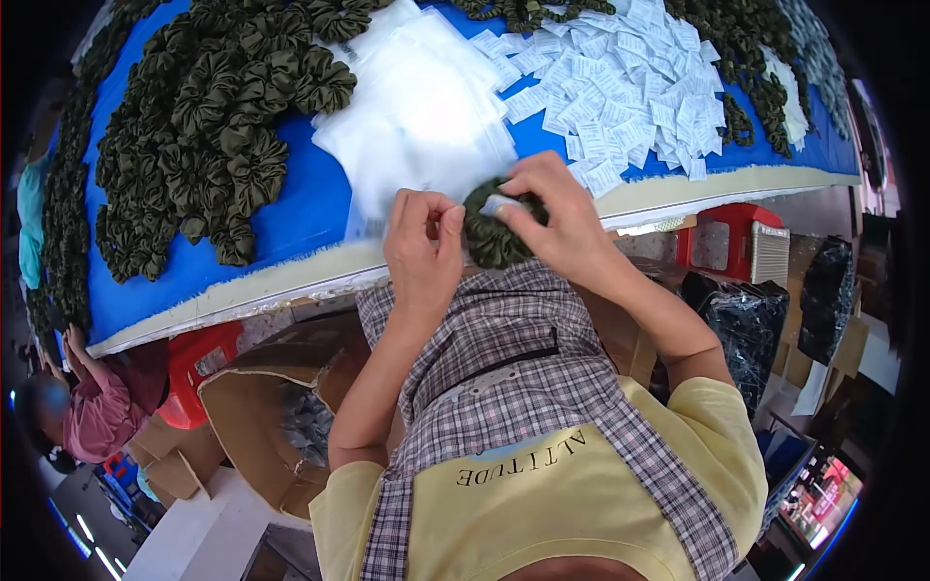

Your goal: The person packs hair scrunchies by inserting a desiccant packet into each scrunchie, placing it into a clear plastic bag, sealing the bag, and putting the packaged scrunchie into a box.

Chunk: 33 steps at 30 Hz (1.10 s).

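Note:
My right hand (557, 218) is closed around a dark green scrunchie (499, 247) just in front of the table's edge. A small white label (496, 204) shows at the scrunchie, near my thumb. Beside it, my left hand (424, 242) is pinched, thumb against fingers, with a blurred clear plastic bag (370, 215) at its far side. The bag's edge is partly hidden by the fingers. Beyond my hands lies a stack of clear plastic bags (417, 92). A heap of green scrunchies (208, 126) sits to the left, and a pile of white printed labels (630, 92) to the right.
Blue cloth (310, 208) covers the table, whose pale front edge (242, 286) runs below my hands. More scrunchies (770, 97) lie at the far right. Underneath are an open cardboard box (228, 412) and red stools (727, 242). Another person (102, 412) is at the left.

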{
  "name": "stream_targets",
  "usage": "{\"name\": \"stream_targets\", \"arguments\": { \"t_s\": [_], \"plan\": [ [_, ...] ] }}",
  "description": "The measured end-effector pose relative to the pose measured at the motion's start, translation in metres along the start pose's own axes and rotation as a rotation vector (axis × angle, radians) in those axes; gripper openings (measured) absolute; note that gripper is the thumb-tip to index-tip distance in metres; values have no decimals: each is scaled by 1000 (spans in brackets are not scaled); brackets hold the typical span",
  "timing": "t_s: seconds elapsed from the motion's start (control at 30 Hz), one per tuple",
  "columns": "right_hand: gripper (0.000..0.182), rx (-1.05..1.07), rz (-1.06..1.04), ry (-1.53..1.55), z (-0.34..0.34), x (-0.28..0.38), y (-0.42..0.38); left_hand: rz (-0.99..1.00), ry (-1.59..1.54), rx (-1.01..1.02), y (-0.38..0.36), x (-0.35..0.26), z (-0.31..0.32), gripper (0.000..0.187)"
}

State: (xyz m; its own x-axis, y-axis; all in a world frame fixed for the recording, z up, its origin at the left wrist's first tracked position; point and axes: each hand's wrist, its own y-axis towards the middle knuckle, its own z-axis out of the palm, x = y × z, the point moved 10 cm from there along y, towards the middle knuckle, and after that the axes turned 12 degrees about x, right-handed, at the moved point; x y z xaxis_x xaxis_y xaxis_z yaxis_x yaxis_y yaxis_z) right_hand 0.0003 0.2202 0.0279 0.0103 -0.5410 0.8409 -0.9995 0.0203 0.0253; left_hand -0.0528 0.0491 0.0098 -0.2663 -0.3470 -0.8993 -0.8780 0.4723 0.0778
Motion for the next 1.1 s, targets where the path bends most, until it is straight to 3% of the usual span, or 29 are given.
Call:
{"name": "stream_targets", "arguments": {
  "t_s": [0.07,0.27,0.4,0.43,0.57,0.73,0.93,1.1],
  "plan": [
    [20,135,-72,-106,16,17,7,113,10,9,0,-13,0,9],
    [36,178,-180,-41,32,27,31,321,247,38,-8,-28,4,12],
    [47,109,80,152,34,2,32,249,574,-335,-37,-34,-19,35],
    [47,109,80,150,34,2,33,249,573,-336,-41,-34,-18,35],
    [48,16,140,190,27,-6,26,30,505,-116,-47,-10,0,53],
    [49,-203,201,150,21,-10,31,77,184,53,-34,-7,31,56],
    [49,-123,231,312,16,-21,31,-132,-145,19,-19,8,18,58],
    [52,9,233,137,13,2,31,-167,-315,45,-13,19,9,60]
  ]
}}
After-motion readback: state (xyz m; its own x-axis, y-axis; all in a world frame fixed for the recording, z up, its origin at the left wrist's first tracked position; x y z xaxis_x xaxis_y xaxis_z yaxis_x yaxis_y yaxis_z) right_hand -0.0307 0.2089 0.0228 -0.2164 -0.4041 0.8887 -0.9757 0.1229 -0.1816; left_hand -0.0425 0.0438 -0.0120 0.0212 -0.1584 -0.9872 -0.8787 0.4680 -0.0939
